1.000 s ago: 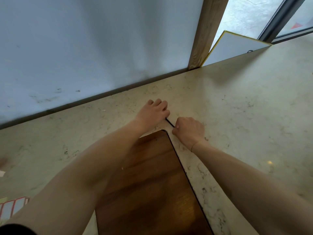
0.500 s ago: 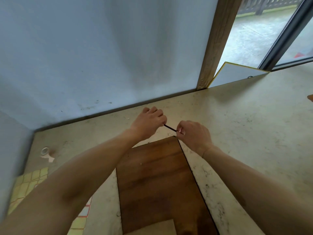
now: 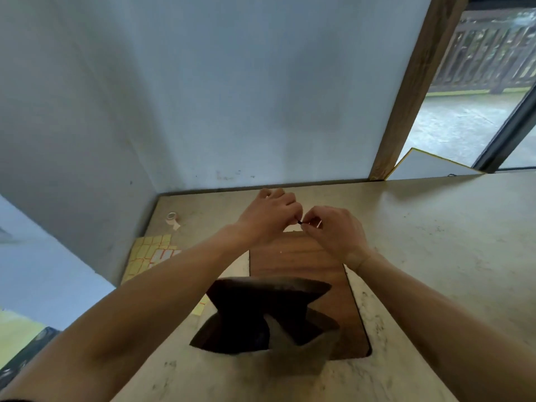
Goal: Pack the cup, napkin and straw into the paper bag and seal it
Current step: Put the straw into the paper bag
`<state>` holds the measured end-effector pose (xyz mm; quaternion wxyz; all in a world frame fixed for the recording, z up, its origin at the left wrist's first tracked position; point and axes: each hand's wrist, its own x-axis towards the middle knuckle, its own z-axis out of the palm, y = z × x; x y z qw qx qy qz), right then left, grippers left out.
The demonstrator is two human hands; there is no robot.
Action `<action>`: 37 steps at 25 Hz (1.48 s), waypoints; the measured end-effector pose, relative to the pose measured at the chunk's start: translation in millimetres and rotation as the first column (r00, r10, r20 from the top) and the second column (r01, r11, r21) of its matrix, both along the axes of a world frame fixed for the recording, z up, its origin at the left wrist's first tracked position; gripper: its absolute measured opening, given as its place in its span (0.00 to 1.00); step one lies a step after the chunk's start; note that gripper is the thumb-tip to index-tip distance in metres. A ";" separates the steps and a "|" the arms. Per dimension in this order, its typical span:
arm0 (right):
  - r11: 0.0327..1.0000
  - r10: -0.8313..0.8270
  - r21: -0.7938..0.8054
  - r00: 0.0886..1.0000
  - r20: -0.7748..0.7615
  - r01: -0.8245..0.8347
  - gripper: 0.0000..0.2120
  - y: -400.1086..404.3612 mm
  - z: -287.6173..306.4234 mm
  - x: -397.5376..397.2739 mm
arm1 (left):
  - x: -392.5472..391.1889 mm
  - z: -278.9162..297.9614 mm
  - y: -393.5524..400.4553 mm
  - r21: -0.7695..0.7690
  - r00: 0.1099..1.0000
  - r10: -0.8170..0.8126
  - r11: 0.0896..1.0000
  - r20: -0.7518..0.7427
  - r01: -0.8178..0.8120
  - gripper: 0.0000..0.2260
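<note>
Two bare forearms rise from the lower corners of the frame and converge toward its centre. Between them, low in the middle, the paper bag [image 3: 269, 314] stands open on the desk [image 3: 435, 256], its dark mouth facing up, its creased brown walls folded into angular points; its right side overlaps a smooth rectangular wooden board [image 3: 301, 256] with rounded corners and a long grain running away from the viewer. The desk is pale, speckled stone. Just above the board's far end the two hands meet: the left hand [image 3: 269, 219] is curled, knuckles up, the right hand [image 3: 336, 230] bent at the wrist with fingers tucked, and both pinch the straw [image 3: 299, 222], a thin dark stick of which only a short bit shows between the fingertips, its long axis running roughly left to right. In the left middle lie yellow sticker sheets [image 3: 150, 250] and, farther back, a small roll of tape [image 3: 172, 219]. A plain bluish wall fills the upper frame; a wooden post [image 3: 412, 91] stands at upper right.
</note>
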<state>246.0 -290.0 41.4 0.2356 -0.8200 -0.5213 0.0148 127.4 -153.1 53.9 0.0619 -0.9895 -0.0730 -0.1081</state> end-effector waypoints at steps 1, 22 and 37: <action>1.000 0.024 0.002 1.000 -0.005 -0.024 0.07 -5.0 4.6 -13.2 | -14.4 3.4 -6.8 0.003 1.000 0.017 1.000 -0.007 -0.017 0.09; 0.913 0.251 -0.292 0.957 -0.145 -0.283 0.01 -58.5 36.5 -134.1 | -186.2 18.6 -83.8 -0.128 0.942 0.065 0.985 -0.328 -0.113 0.15; 0.722 0.242 -0.686 0.962 0.130 -0.089 0.07 -64.9 41.0 -131.3 | -177.8 6.2 -86.0 -0.008 0.840 0.199 0.972 -0.505 -0.235 0.53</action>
